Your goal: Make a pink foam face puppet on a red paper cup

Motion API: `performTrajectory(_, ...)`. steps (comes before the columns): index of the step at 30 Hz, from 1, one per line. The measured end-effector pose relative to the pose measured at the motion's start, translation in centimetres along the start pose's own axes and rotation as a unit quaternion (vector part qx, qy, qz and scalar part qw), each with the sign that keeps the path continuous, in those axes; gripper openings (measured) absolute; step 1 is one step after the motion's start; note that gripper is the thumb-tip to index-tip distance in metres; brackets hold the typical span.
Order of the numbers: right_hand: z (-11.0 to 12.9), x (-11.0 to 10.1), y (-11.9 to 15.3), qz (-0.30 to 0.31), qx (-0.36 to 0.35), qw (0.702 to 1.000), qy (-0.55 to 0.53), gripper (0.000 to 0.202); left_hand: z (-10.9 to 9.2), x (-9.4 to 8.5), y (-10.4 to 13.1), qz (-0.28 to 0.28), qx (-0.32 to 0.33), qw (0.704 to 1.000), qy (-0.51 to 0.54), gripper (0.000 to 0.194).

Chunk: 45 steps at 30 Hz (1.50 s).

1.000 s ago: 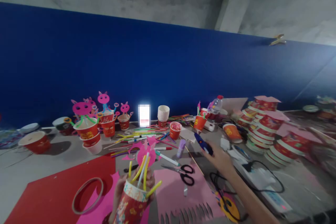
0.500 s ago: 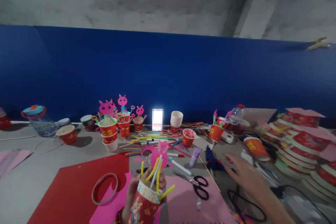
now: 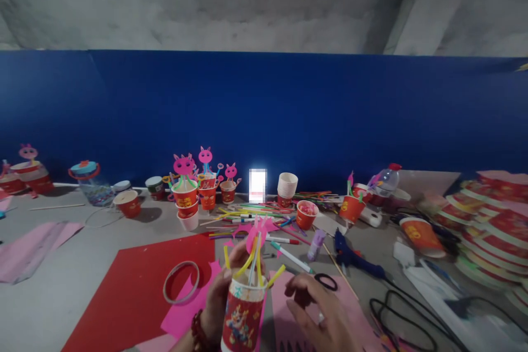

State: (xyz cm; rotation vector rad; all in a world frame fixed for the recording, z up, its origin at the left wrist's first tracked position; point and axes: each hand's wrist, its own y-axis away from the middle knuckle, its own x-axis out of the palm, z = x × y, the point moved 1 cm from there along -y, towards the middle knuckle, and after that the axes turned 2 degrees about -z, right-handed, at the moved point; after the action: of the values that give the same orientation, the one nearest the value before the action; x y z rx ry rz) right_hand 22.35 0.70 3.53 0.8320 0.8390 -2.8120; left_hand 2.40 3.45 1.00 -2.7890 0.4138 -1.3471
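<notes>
My left hand (image 3: 215, 301) is wrapped round a red paper cup (image 3: 241, 322) with a cartoon figure and a pale rim. From the cup rise yellow strips (image 3: 258, 267) and a pink cut-out head (image 3: 259, 231), partly blurred. My right hand (image 3: 319, 311) hovers right of the cup, fingers curled but apart, nothing seen in them. Under it lies pink paper (image 3: 284, 308). Behind its fingers a black scissors handle (image 3: 325, 280) shows; the rest of the scissors is hidden. A blue glue gun (image 3: 358, 262) lies beyond, to the right.
Red card (image 3: 124, 280) and a tape roll (image 3: 165, 286) lie left. Finished cup figures (image 3: 185, 195), pens and strips (image 3: 247, 212) stand or lie along the back. A purple glue stick (image 3: 315, 245), black cable (image 3: 396, 313) and stacked red cups (image 3: 490, 231) are right.
My right hand has moved left, from beside the glue gun to near the cup, and now covers most of the scissors. The view has turned left; the cup stands more upright.
</notes>
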Motion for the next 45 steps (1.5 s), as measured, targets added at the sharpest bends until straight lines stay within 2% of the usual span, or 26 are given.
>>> performTrajectory(5,0.8,1.8,0.9,0.019,0.017,0.996,-0.09,0.02,0.3,-0.6,0.1,0.008,0.078,0.991,-0.105,0.066)
performTrajectory(9,1.1,3.5,1.3,0.012,0.039,0.99,-0.133,0.052,0.0,-0.2,0.2,-0.013,0.158,0.965,-0.209,0.076)
performTrajectory(12,1.6,4.4,1.1,0.007,0.07,0.987,-0.144,0.063,-0.1,0.6,0.7,-0.022,0.219,0.932,-0.288,0.079)
performTrajectory(16,2.3,5.0,0.7,-0.009,0.078,0.978,-0.195,0.057,-0.1,1.9,2.0,-0.046,0.271,0.872,-0.405,0.085)
performTrajectory(19,1.9,5.0,0.5,0.004,0.077,0.944,-0.321,0.06,-0.3,3.0,2.9,-0.034,0.293,0.854,-0.429,0.086)
performTrajectory(22,0.8,4.8,0.3,0.041,0.115,0.878,-0.463,0.066,-0.9,3.3,3.4,-0.022,0.336,0.858,-0.387,0.076)
performTrajectory(24,-0.1,4.5,0.1,0.063,0.135,0.842,-0.518,0.064,-1.4,2.6,3.3,-0.044,0.349,0.867,-0.352,0.065)
performTrajectory(26,-1.0,4.1,-0.1,0.083,0.139,0.823,-0.544,0.061,-1.8,1.1,2.8,-0.075,0.321,0.882,-0.337,0.052)
performTrajectory(28,-1.9,3.7,-0.6,0.099,0.14,0.811,-0.56,0.06,-2.0,-0.8,2.1,-0.094,0.251,0.901,-0.342,0.045)
performTrajectory(29,-2.3,3.5,-0.9,0.107,0.141,0.807,-0.564,0.06,-2.0,-1.6,1.7,-0.084,0.211,0.909,-0.348,0.043)
performTrajectory(31,-3.1,3.1,-1.7,0.122,0.145,0.804,-0.563,0.06,-1.9,-2.6,0.8,-0.025,0.144,0.923,-0.357,0.048)
performTrajectory(34,-3.9,2.9,-2.9,0.134,0.149,0.807,-0.555,0.055,-1.4,-2.5,-0.4,0.064,0.081,0.94,-0.325,0.064)
performTrajectory(38,-4.5,3.4,-3.8,0.14,0.154,0.798,-0.566,0.054,-0.3,-1.2,-1.5,0.098,0.057,0.953,-0.281,0.079)
performTrajectory(42,-4.7,4.2,-3.6,0.151,0.163,0.791,-0.57,0.056,1.0,-1.4,-1.7,0.059,0.069,0.963,-0.255,0.071)
performTrajectory(45,-4.6,4.4,-3.4,0.14,0.171,0.801,-0.557,0.058,1.9,-2.2,-1.5,0.028,0.077,0.966,-0.247,0.07)
